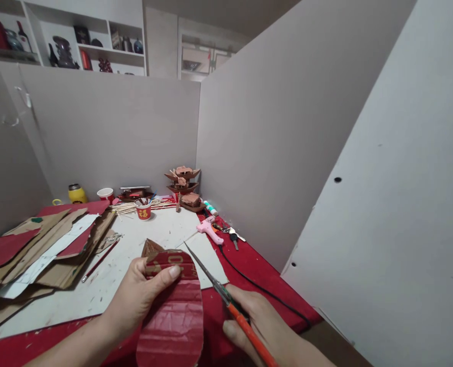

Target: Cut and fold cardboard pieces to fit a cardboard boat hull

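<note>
My left hand (pixel 144 285) grips a creased red cardboard piece (pixel 175 321) with a rounded edge, the thumb pressed on its upper part near gold print. A brown folded bit (pixel 152 248) sticks up behind it. My right hand (pixel 255 318) is wrapped round scissors (pixel 220 289) with an orange-red handle. Their long metal blades look nearly closed and point up and left, just right of the cardboard's upper edge, with no cardboard seen between them.
Cardboard sheets (pixel 58 250) are piled at the left, beside a red pencil (pixel 100 261). Further back are a paper cup (pixel 143 210), thin sticks and small brown boat models (pixel 182 181). A pink glue gun (pixel 210 230) and keys (pixel 234 237) lie right, by a grey partition (pixel 264 137).
</note>
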The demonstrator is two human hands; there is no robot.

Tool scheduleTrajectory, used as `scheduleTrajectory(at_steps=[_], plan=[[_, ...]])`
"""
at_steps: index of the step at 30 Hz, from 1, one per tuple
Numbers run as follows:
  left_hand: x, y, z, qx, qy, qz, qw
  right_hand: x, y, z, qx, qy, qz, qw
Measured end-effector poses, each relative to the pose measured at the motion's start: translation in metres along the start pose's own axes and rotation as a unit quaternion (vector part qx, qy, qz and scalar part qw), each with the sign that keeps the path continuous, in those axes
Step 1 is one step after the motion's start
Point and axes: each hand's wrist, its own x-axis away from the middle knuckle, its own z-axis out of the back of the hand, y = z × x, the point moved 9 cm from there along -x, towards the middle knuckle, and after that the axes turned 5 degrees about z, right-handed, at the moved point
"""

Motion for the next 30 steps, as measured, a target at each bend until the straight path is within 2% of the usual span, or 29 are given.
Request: scheduleTrajectory(at_steps=[8, 21, 26, 30], plan=[[-0.001, -0.007, 0.004, 0.008, 0.002, 0.026, 1.0, -0.003, -0.002, -0.005, 0.007, -0.008, -0.004, 1.0], [-0.002, -0.014, 0.004, 0.017, 0.006, 0.04, 0.999, 0.002, 0.019, -0.02, -0.049, -0.017, -0.042, 0.998], [-0.003, -0.005, 0.016, 0.024, 0.055, 0.002, 0.998, 0.005, 0.02, -0.012, -0.09, 0.012, -0.055, 0.994], [-0.001, 0.0, 0.03, 0.044, 0.113, -0.033, 0.992, 0.009, 0.014, -0.008, -0.098, 0.0, -0.044, 0.994]])
